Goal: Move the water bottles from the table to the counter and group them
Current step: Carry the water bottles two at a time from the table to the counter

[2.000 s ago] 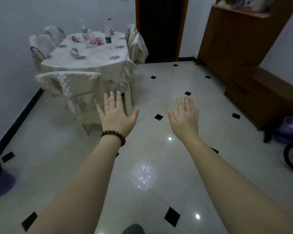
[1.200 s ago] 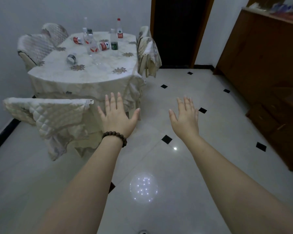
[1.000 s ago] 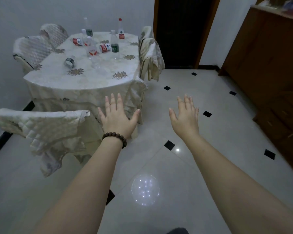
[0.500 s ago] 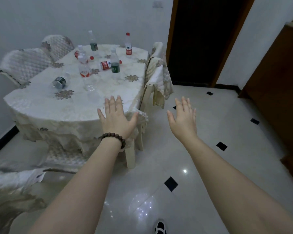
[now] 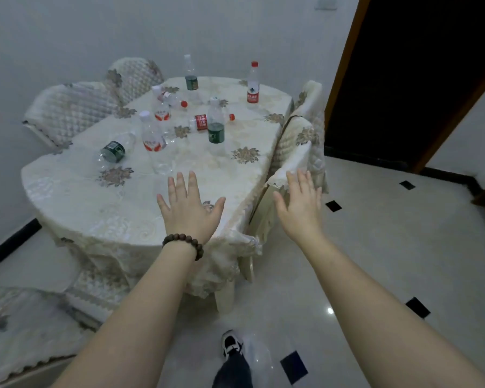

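Both the left hand [image 5: 189,211] and right hand [image 5: 298,207] reach out empty, fingers spread, toward water bottles [image 5: 216,123] scattered upright and toppled on the cloth-covered counter [image 5: 67,191]; the clear, seemingly near-empty plastic looks light and crushable, best gripped mid-body
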`<state>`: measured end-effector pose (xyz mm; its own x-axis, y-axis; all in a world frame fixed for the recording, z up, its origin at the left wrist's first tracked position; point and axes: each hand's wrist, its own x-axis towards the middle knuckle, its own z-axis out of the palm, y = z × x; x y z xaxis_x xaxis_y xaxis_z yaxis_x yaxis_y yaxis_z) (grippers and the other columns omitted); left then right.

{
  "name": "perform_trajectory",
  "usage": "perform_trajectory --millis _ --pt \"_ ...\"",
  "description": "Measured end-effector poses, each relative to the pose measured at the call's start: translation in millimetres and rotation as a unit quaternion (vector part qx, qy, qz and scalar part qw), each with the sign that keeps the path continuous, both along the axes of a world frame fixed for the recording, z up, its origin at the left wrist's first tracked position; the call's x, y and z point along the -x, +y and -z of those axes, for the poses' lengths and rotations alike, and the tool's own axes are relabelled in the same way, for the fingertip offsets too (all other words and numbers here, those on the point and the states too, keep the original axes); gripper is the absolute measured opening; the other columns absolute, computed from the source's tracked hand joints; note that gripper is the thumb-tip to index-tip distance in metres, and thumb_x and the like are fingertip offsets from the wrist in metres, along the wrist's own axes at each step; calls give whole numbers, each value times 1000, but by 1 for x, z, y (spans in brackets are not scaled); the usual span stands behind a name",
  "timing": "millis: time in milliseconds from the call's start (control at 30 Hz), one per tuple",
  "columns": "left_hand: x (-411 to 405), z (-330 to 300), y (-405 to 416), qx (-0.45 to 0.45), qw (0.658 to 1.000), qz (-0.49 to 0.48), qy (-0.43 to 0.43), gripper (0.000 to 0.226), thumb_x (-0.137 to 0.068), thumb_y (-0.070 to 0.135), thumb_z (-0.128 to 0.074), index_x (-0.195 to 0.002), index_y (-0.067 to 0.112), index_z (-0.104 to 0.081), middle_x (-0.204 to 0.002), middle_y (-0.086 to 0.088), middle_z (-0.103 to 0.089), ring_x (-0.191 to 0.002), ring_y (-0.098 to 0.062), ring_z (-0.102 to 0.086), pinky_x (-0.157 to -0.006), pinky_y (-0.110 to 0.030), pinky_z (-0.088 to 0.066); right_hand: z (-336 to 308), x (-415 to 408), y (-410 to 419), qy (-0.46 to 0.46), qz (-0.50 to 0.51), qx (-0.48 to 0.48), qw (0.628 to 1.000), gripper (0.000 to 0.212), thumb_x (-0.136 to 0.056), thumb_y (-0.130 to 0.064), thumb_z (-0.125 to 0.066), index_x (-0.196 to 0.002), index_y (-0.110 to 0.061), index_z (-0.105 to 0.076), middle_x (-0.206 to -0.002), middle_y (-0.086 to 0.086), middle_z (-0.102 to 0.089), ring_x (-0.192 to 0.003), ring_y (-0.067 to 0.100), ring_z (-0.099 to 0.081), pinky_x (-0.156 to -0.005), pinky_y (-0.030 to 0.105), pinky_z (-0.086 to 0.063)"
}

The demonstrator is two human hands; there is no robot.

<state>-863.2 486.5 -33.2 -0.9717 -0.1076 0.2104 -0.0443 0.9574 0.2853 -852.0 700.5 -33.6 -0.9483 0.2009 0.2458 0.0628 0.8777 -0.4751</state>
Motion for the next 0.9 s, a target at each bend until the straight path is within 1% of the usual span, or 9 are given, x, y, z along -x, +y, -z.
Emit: perform_trajectory --millis 167,267,433,600,733,800,833,867,900 --pt "74 17 -15 -7 999 -48 5 85 -87 67 -32 -151 18 -5 -160 -7 -2 -146 -22 7 -116 -52 3 13 95 -17 -11 -59 -8 998 58 -99 -39 -37 -150 -18 -23 -161 4 -10 -149 17 2 -120 46 3" --pt "120 26 -32 -23 995 -92 -2 86 -86 69 -30 -152 19 -3 -160 -6 0 -146 -21 10 -116 -51 5 17 159 -35 -11 -110 -19 994 57 -99 -39 -37 -150 -18 -22 -161 5 -10 -149 20 2 -120 48 -1" --pt "182 28 -56 -38 986 -158 -24 86 -87 68 -31 -151 19 -1 -160 -6 2 -146 -21 10 -116 -50 6 12 253 -63 -21 -165 -19 986 57 -99 -40 -36 -149 -16 -24 -161 6 -11 -149 21 1 -119 46 1" --pt "225 27 -70 -38 977 -206 -39 86 -87 67 -35 -151 19 -3 -160 -7 0 -146 -22 7 -116 -52 3 19 313 -73 -34 -189 -20 981 58 -99 -40 -36 -151 -16 -22 -161 5 -11 -149 19 0 -120 45 0" --pt "252 38 -73 -52 968 -242 -39 90 -85 68 -38 -151 19 -3 -159 -8 1 -146 -22 8 -115 -51 4 34 349 -67 -36 -199 5 979 58 -98 -38 -40 -149 -15 -25 -160 6 -13 -149 19 -1 -121 44 -2" --pt "266 44 -72 -94 959 -266 -26 96 -83 67 -46 -151 17 -1 -159 -7 1 -146 -21 6 -115 -49 3 42 364 -64 -30 -199 24 979 63 -95 -40 -47 -149 -14 -26 -160 7 -13 -149 19 -2 -121 42 -2" --pt "274 46 -70 -141 949 -281 -9 100 -81 65 -53 -151 15 -1 -159 -6 -1 -146 -21 3 -116 -48 -1 46 372 -62 -32 -196 35 979 69 -93 -43 -50 -149 -13 -23 -160 7 -12 -149 19 -3 -121 42 -2" --pt "282 49 -69 -208 932 -297 17 104 -79 61 -61 -151 14 -2 -159 -6 -4 -146 -21 -1 -116 -46 -6 48 380 -60 -38 -194 50 979 77 -91 -47 -54 -150 -13 -19 -161 7 -11 -149 19 -2 -121 41 -3" --pt "292 51 -68 -288 905 -311 45 108 -76 55 -69 -151 14 -2 -159 -6 -6 -146 -21 -5 -117 -44 -12 51 388 -59 -45 -190 70 978 85 -88 -51 -57 -151 -14 -14 -161 6 -9 -149 18 -2 -121 42 -4"
